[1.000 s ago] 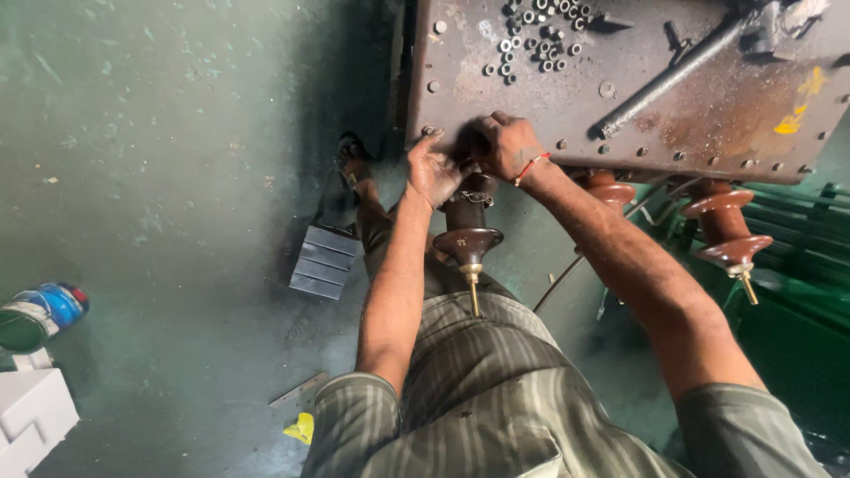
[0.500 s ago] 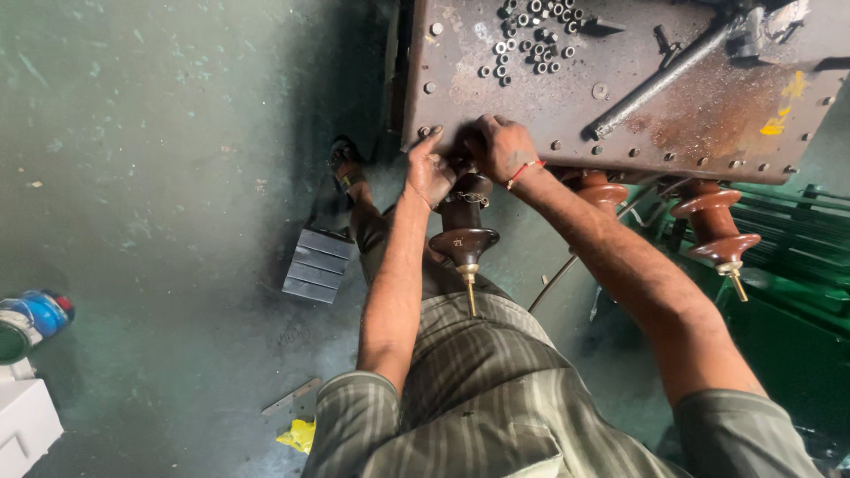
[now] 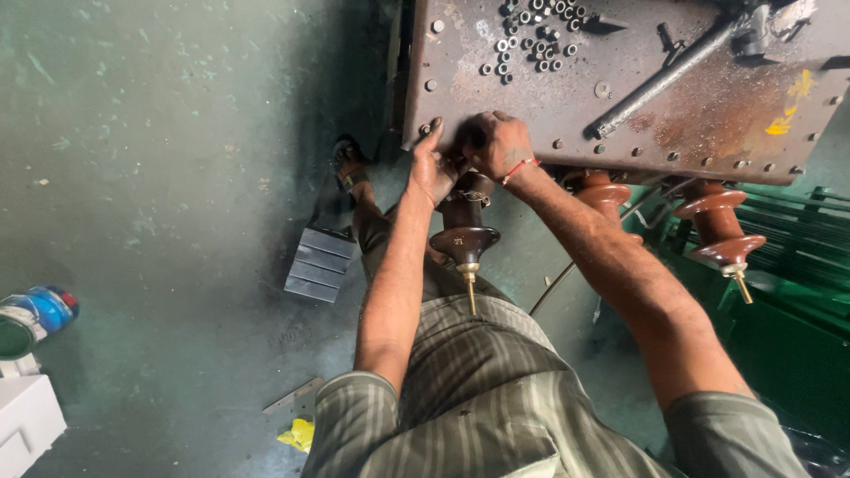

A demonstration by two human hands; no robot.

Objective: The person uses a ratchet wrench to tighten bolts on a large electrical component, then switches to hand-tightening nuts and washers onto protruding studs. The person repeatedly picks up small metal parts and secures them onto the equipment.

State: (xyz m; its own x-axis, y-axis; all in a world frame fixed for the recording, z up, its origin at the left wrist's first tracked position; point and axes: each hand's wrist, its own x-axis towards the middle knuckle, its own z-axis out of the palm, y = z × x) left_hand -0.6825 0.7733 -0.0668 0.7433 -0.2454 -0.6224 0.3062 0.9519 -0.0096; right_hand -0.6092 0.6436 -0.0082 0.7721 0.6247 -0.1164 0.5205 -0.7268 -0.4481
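Note:
Both my hands work at the near edge of a rusty brown steel cover plate (image 3: 673, 106). My left hand (image 3: 431, 168) presses against the top of a brown porcelain bushing (image 3: 465, 232) that hangs under the plate edge, thumb raised by a bolt. My right hand (image 3: 496, 143), with a red thread on its wrist, is closed over the bushing's mount on the plate; what its fingers pinch is hidden. The bushing ends in a brass stud pointing at me.
Two more brown bushings (image 3: 722, 232) hang along the plate's edge to the right. Several loose nuts (image 3: 531, 40) and a long steel bar (image 3: 664, 75) lie on the plate. On the green floor sit a grey ribbed block (image 3: 317, 263), a paint can (image 3: 31, 317) and a white box (image 3: 27, 423).
My hands stay at the same bushing mount, with only small finger shifts. The view has drifted slightly, so the paint can sits nearer the left edge.

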